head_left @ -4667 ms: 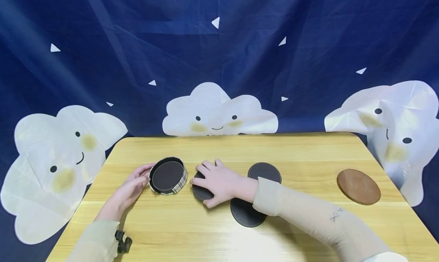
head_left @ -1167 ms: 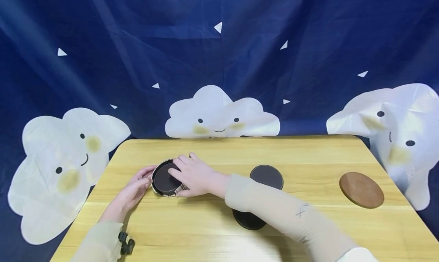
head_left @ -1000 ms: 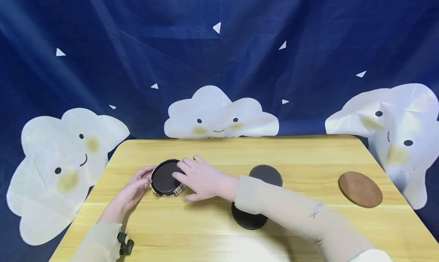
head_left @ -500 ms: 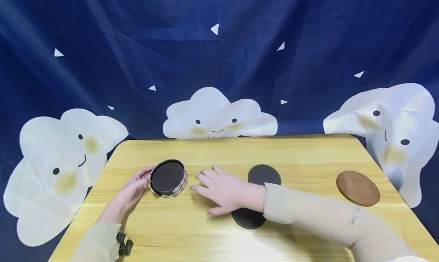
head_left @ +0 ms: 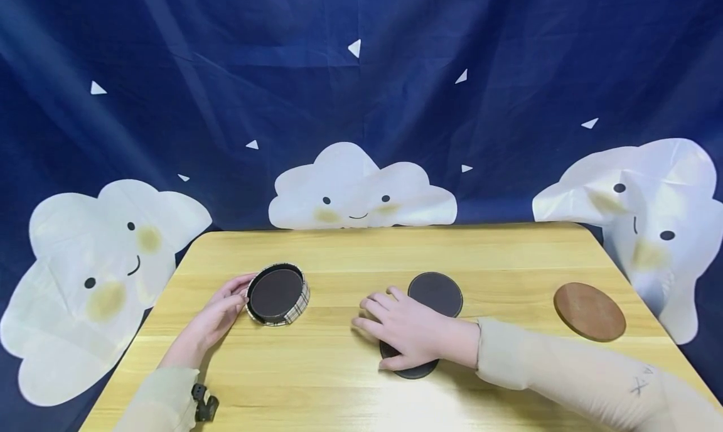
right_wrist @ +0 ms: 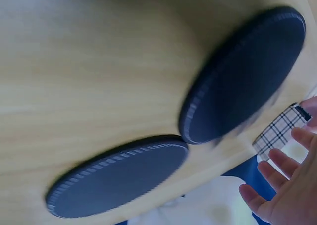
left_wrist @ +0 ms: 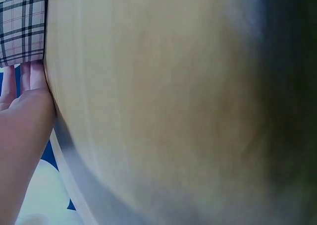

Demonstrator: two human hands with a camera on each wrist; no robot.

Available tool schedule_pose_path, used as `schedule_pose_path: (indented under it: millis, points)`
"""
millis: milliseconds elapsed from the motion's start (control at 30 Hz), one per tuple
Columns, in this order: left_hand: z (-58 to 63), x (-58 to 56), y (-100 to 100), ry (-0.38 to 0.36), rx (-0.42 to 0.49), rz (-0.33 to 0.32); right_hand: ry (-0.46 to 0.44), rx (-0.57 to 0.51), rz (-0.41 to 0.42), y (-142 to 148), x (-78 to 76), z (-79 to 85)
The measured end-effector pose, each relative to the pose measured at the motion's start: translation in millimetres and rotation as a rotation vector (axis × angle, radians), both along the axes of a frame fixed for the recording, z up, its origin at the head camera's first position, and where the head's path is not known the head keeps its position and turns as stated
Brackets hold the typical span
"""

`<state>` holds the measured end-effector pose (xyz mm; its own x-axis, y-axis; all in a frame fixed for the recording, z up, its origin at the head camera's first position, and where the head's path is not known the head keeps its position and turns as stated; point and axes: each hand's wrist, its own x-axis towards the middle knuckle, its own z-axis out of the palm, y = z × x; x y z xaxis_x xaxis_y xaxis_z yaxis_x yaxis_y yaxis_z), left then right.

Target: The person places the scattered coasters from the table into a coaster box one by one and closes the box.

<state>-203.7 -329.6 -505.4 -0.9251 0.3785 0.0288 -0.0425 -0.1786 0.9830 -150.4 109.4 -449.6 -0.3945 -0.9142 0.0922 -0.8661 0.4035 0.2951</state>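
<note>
Fingers of the right hand [head_left: 415, 334] lie spread and nearly straight over the near dark coaster [head_left: 411, 364], covering most of it and holding nothing; whether the palm presses down cannot be told. That coaster lies flat on the bench [head_left: 508, 256], close to the front edge and a little right of centre. A second dark coaster [head_left: 436, 292] lies flat just behind it, its edge beside the fingertips (in the right wrist view the two discs [right_wrist: 119, 178] [right_wrist: 242, 74] sit almost edge to edge). The left hand [head_left: 211, 316] rests on the bench with its fingers gently curved against the left wall of the plaid holder [head_left: 278, 292], touching the checked side without gripping round it. A dark disc lies inside the holder. Well apart to the right, a brown coaster [head_left: 589, 311] lies alone.
</note>
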Motion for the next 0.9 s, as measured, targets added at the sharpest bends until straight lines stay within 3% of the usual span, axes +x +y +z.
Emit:
schedule_pose_path:
  millis: [400,900]
  points:
    - [-0.5,0.9,0,0.000,0.003,0.005,-0.038,-0.089,-0.006,26,9.2,-16.3]
    - [-0.4,0.4,0,0.012,0.002,-0.002,-0.055,-0.097,-0.006,37,16.1,-27.5]
